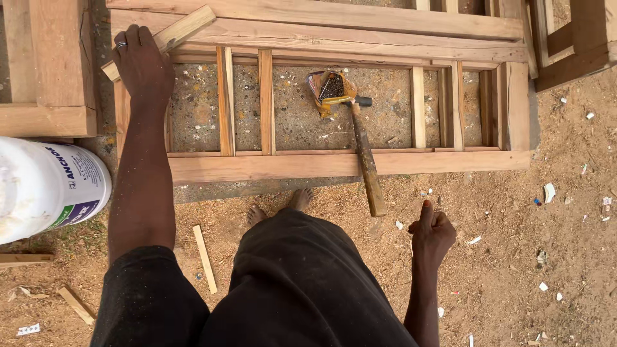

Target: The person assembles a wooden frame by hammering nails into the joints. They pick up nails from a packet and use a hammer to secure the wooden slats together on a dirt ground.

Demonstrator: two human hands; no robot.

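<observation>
A wooden frame (334, 164) with several upright slats lies flat on the concrete and sand in front of me. My left hand (143, 61), with a ring on one finger, is closed over a short wooden strip (183, 29) at the frame's top left corner. My right hand (430, 232) hangs above the sand near my knee, loosely curled with one finger pointing up, holding nothing. A hammer (365, 154) with a long wooden handle rests across the frame's lower rail, its head beside an orange bag of nails (330, 88).
A white plastic bucket (48, 186) stands at the left. More wooden frames lie at the top left (48, 64) and top right (572, 38). Small wood offcuts (205, 259) and scraps litter the sand. My bare feet (299, 199) touch the frame's near edge.
</observation>
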